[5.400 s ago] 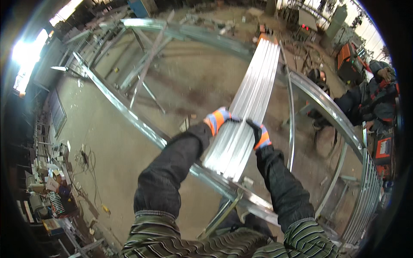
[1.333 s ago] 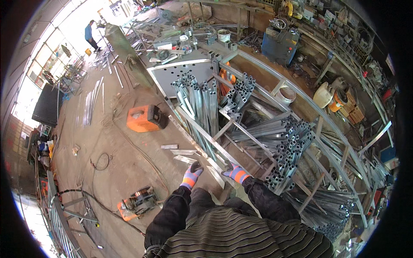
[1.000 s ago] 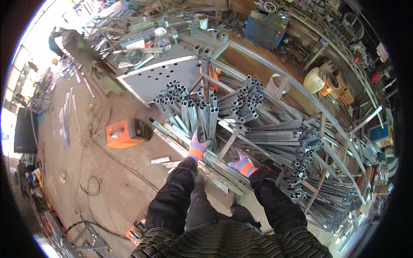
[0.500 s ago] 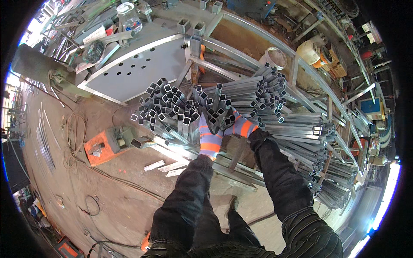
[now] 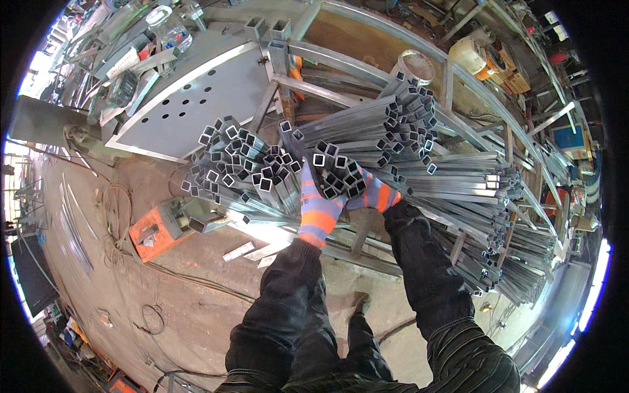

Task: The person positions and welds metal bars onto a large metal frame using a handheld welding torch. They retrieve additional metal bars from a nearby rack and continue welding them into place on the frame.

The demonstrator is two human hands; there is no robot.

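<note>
Left gloved hand (image 5: 318, 207) and right gloved hand (image 5: 378, 194) both grasping a clump of square metal tubes (image 5: 335, 174), palms on opposite sides, some fingers hidden behind or among the tubes. Clump sits between the two palms, open ends up and tipping toward 12 o'clock of the grip. From the grip: splayed tube pile (image 5: 244, 162) near at 9–10, stacked tubes (image 5: 452, 177) at 3, perforated grey panel (image 5: 216, 108) at 10, white bucket (image 5: 417, 67) at 1.

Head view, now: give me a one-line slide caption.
Gloved left hand and right hand clasp a cluster of square metal tubes between more tube bundles.
</note>
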